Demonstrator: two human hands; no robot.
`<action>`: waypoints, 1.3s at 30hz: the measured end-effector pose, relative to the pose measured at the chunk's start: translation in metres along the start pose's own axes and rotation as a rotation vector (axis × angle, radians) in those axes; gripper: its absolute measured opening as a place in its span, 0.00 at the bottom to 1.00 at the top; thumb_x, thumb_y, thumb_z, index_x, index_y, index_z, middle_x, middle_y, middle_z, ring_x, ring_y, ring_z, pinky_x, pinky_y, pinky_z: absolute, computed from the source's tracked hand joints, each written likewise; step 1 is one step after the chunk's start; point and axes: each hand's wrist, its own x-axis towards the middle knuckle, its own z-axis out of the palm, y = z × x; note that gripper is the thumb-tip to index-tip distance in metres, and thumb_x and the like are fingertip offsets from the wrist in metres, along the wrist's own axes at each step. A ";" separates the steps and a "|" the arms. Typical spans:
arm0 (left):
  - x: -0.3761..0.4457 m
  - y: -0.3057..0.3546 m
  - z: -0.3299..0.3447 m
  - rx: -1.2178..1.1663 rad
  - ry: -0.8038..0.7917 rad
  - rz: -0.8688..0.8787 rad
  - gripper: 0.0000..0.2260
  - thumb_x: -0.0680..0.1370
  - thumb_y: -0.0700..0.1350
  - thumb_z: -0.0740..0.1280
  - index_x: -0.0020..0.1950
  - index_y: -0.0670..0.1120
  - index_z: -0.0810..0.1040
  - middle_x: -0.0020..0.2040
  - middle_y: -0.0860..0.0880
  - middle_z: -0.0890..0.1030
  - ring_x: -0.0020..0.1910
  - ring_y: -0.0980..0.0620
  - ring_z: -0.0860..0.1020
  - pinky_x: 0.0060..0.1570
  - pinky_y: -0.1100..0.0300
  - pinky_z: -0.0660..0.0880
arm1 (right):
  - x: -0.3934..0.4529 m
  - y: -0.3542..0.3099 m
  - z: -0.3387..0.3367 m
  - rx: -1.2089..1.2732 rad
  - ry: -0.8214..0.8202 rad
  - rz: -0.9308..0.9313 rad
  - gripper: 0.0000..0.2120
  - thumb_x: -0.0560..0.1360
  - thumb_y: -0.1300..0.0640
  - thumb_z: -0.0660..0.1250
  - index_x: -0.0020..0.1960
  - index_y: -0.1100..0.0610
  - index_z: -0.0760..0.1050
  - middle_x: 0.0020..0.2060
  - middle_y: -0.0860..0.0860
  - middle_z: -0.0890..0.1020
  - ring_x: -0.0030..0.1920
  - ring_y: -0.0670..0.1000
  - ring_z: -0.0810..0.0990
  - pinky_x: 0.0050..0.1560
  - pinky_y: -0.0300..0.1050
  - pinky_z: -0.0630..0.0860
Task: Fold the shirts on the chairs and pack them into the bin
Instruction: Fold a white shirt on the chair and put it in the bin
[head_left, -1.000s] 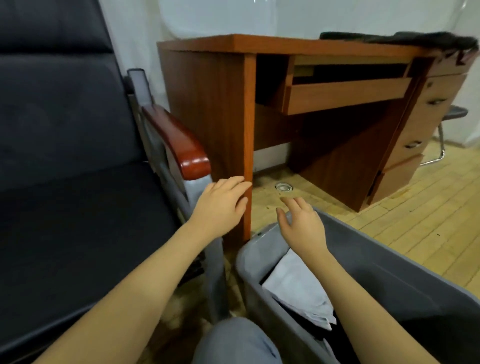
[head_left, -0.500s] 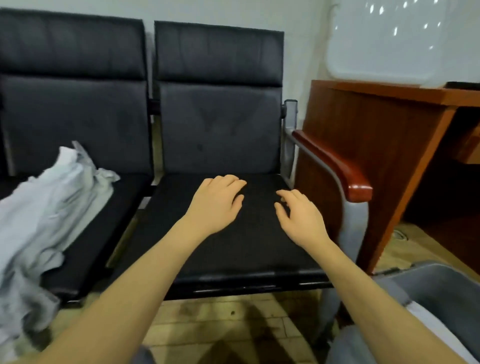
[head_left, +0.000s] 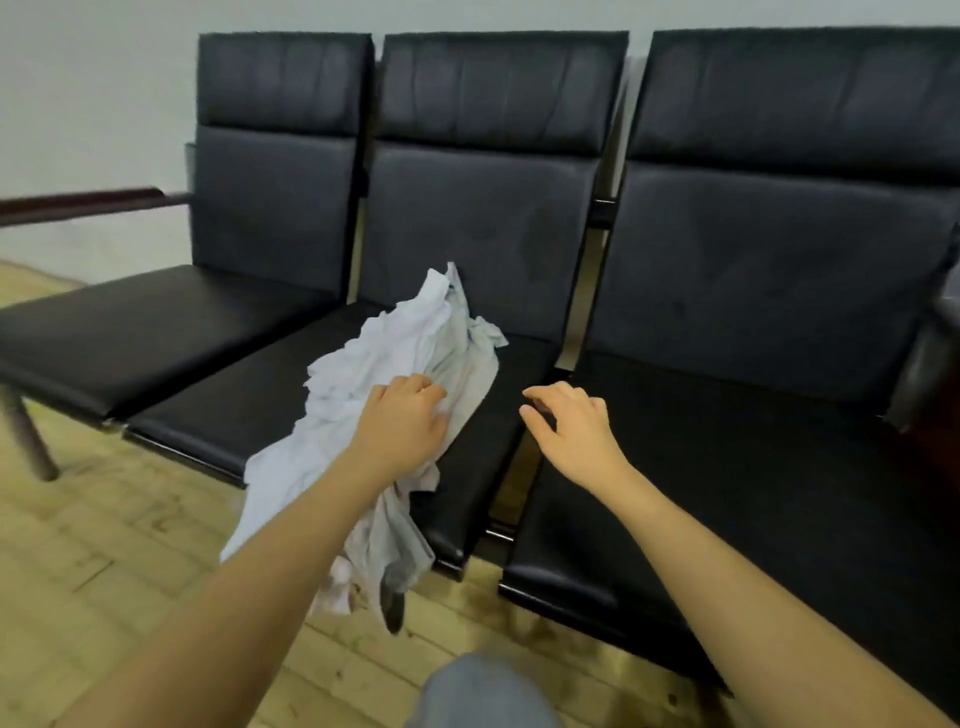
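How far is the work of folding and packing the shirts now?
Done: nothing can be judged here; the bin is out of view. In hand: the left hand rests on a crumpled shirt on the middle chair; the right hand hovers open beside it. Left: folding and packing this shirt.

three black chairs (head_left: 483, 218), one crumpled pale shirt (head_left: 395, 353), two hands (head_left: 402, 426)

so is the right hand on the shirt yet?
No, the right hand hovers open over the bare seat; only the left hand touches the shirt.
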 end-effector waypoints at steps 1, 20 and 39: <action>-0.001 -0.015 0.002 0.014 -0.016 -0.052 0.17 0.78 0.50 0.59 0.63 0.45 0.77 0.62 0.46 0.76 0.61 0.43 0.73 0.56 0.52 0.65 | 0.011 -0.008 0.014 0.010 -0.024 -0.011 0.17 0.81 0.47 0.57 0.67 0.51 0.72 0.58 0.48 0.76 0.60 0.50 0.72 0.59 0.45 0.59; -0.002 -0.105 0.039 -0.226 0.108 -0.353 0.26 0.78 0.52 0.63 0.74 0.49 0.61 0.71 0.50 0.66 0.68 0.48 0.66 0.63 0.55 0.59 | 0.103 -0.096 0.153 0.269 -0.020 0.150 0.02 0.76 0.56 0.66 0.44 0.51 0.74 0.47 0.45 0.69 0.56 0.50 0.66 0.50 0.43 0.52; -0.014 -0.072 0.041 -0.066 0.099 -0.182 0.19 0.78 0.57 0.59 0.60 0.47 0.79 0.56 0.49 0.79 0.56 0.44 0.76 0.51 0.52 0.69 | 0.050 -0.022 0.052 0.620 0.332 0.274 0.07 0.79 0.63 0.61 0.43 0.62 0.69 0.34 0.53 0.74 0.35 0.48 0.71 0.37 0.45 0.70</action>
